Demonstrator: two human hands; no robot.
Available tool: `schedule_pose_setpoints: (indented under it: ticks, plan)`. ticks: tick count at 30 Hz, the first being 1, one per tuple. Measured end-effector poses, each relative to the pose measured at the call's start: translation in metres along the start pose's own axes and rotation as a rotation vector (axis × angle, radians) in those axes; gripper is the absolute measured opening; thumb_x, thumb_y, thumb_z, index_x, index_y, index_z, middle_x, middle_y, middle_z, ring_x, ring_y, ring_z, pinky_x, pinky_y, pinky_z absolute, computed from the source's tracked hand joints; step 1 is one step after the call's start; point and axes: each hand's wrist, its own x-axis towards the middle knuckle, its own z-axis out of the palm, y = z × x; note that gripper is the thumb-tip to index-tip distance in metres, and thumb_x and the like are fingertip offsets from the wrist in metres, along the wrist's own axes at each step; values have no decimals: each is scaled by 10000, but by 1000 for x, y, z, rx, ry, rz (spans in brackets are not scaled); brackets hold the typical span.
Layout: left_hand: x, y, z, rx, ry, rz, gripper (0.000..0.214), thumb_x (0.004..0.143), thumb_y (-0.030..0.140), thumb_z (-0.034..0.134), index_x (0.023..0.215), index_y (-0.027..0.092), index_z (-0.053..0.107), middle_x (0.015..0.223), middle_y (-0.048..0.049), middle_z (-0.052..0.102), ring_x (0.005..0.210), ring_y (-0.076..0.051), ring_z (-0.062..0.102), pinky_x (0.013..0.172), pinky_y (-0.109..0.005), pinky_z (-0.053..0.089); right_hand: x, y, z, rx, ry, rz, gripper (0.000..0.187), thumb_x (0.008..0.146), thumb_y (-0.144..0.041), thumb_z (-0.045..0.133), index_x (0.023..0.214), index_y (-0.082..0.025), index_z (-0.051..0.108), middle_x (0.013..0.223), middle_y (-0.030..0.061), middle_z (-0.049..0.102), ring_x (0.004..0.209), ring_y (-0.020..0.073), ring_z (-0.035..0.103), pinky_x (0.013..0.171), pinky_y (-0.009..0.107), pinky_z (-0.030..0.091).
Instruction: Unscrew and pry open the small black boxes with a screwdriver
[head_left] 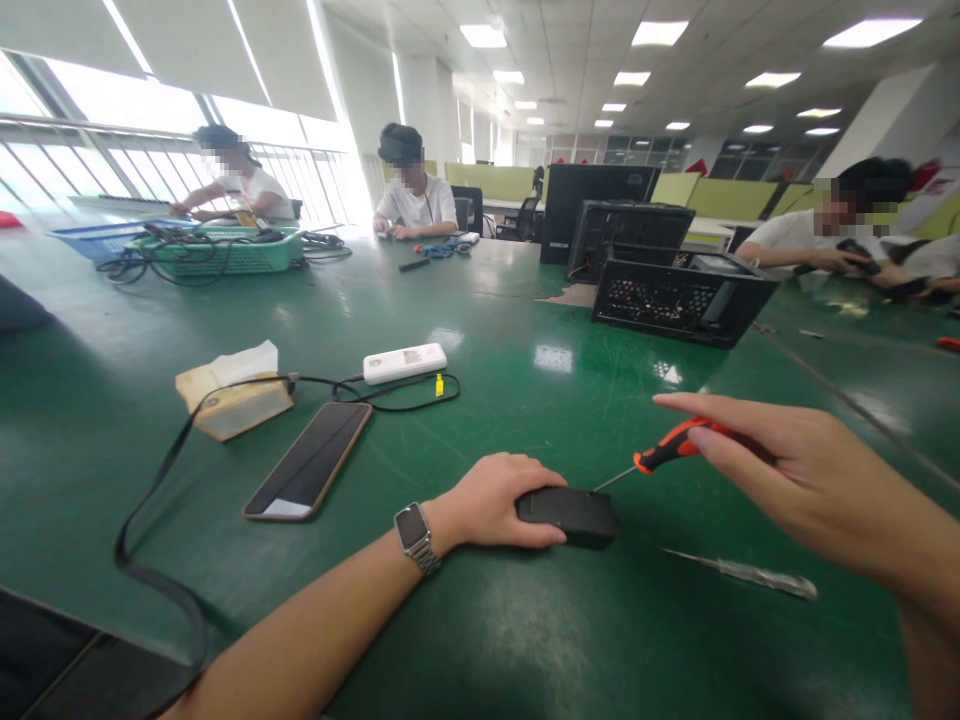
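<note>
My left hand wraps round a small black box and presses it against the green table. On that wrist is a watch with a metal band. An orange and black screwdriver lies slantwise in my right hand, its handle between thumb and fingers. The shaft's tip touches the top of the black box near its far edge. My right index finger stretches out along and above the handle. A second screwdriver, with a clear handle, rests on the table below my right hand.
Left of my hands lie a smartphone, a tissue pack and a white power bank with a black cable. Black computer cases stand farther back. A green basket holds cables. Several people sit around the table.
</note>
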Motion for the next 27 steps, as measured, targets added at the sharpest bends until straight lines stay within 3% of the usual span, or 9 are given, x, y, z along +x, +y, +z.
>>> schedule_pose_setpoints:
  ticks: [9, 12, 16, 19, 22, 27]
  plan:
    - [1, 0, -2, 7, -6, 26, 496, 812, 541, 617, 1180, 209, 595, 1002, -58, 680, 919, -224, 632, 798, -279, 436, 1, -9, -1, -27, 10, -66, 381, 941, -366, 404, 1245, -265, 609, 1175, 36, 686, 1025, 251, 657, 867, 378, 520]
    - [1, 0, -3, 18, -1, 23, 505, 806, 556, 618, 1170, 206, 599, 991, -56, 679, 901, -219, 637, 788, -274, 438, 1, -10, -1, -47, 18, 0, 381, 926, -418, 430, 1216, -252, 613, 924, 44, 737, 750, 213, 692, 661, 324, 536]
    - [0, 0, -2, 12, 21, 2, 508, 786, 573, 633, 1125, 195, 615, 978, -55, 678, 890, -214, 637, 773, -264, 441, 0, -13, -1, 5, 86, 21, 325, 876, -472, 520, 1038, -231, 664, 650, -5, 670, 468, 130, 566, 465, 253, 435]
    - [0, -1, -2, -8, 25, -16, 482, 777, 558, 647, 1090, 191, 624, 989, -54, 677, 896, -211, 634, 755, -255, 443, -1, -17, -2, 23, 123, -13, 277, 869, -420, 546, 995, -222, 691, 627, -18, 655, 432, 102, 516, 436, 232, 393]
    - [0, -1, -2, -16, 23, -28, 479, 776, 544, 654, 1102, 195, 619, 1003, -55, 676, 906, -214, 629, 769, -259, 443, -2, -19, -2, 53, 97, 6, 282, 881, -329, 510, 1091, -224, 667, 643, -32, 661, 413, 86, 487, 428, 222, 386]
    - [0, 0, -2, -29, 18, -28, 461, 781, 528, 656, 1098, 195, 625, 986, -54, 676, 896, -211, 628, 769, -257, 446, -1, -20, 3, 129, 116, 15, 239, 870, -380, 556, 996, -236, 699, 799, -11, 737, 555, 115, 619, 507, 219, 468]
